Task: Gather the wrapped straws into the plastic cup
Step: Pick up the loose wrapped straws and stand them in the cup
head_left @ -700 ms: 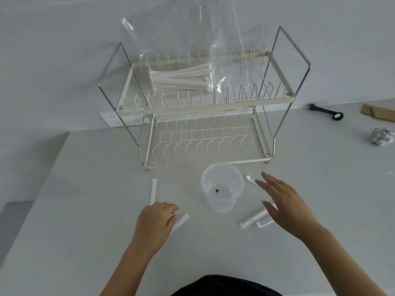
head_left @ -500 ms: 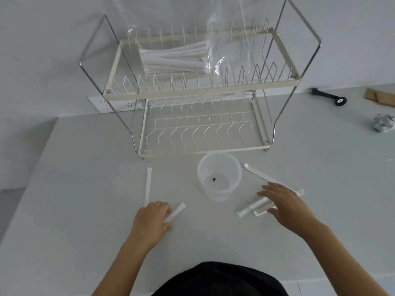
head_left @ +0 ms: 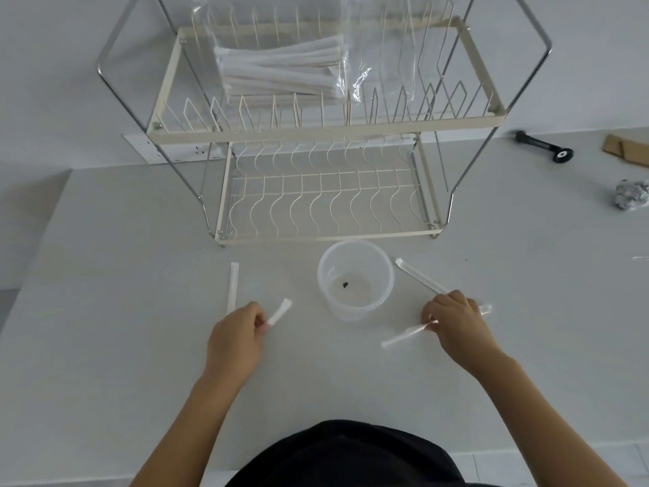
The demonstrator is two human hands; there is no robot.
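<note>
Left hand (head_left: 234, 334): fingers curled, pinching one straw (head_left: 280, 312) by its near end, left of cup (head_left: 355, 278). Right hand (head_left: 455, 322): knuckles up, fingertips gripping second straw (head_left: 407, 334); third straw (head_left: 418, 276) passes beneath it. Fourth straw (head_left: 233, 287) lies loose, far left.

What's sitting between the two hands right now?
In the head view, the plastic cup stands between the left hand and the right hand, slightly beyond them; otherwise bare table. No straw is in the cup yet.
</note>
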